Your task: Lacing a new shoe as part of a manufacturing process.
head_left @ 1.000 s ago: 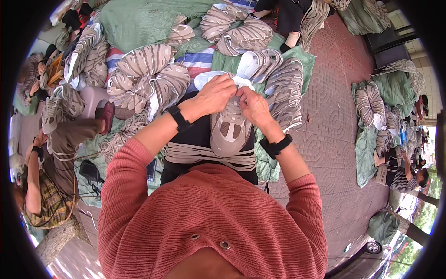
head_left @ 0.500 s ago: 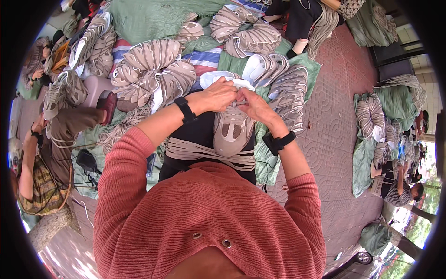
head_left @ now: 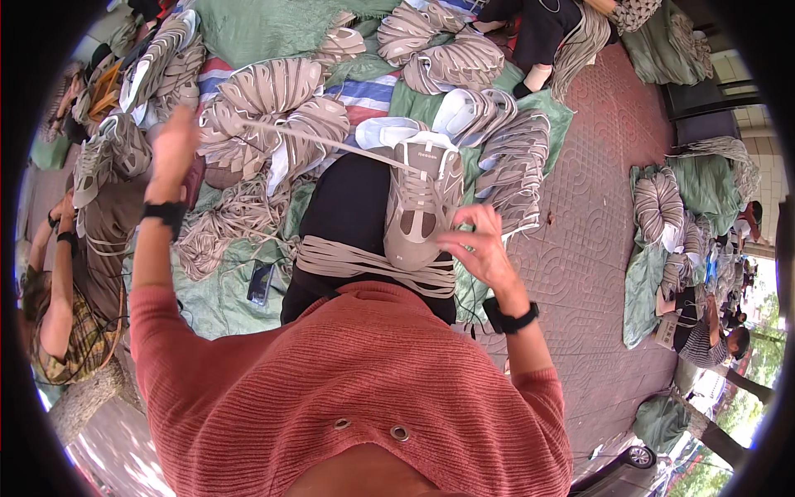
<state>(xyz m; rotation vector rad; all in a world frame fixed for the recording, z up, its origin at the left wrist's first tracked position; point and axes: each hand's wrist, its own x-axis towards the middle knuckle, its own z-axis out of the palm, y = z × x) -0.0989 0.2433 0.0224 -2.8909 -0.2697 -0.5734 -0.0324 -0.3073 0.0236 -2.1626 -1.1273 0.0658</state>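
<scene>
A taupe sneaker point(head_left: 414, 217) rests on my lap, toe toward me. From its upper eyelets a pale shoelace point(head_left: 331, 144) stretches taut out to the left. My left hand point(head_left: 175, 149), smeared by motion, is raised at the far end of that lace and closed on it. Beside the sneaker's toe is my right hand point(head_left: 484, 248), its thumb and forefinger apart at the shoe's side, with no lace visible between them. A bundle of loose laces point(head_left: 373, 263) lies across my thighs.
Fanned stacks of similar shoes point(head_left: 277, 108) lie ahead on green sheeting point(head_left: 273, 33), with more shoes point(head_left: 513, 170) to the right. A phone point(head_left: 260, 283) and a lace pile point(head_left: 219, 228) are at my left. Co-workers sit left and ahead; brick paving point(head_left: 596, 215) runs along the right.
My left hand has swept left from the sneaker's collar, drawing the lace out straight. My right hand has dropped from the tongue to beside the toe.
</scene>
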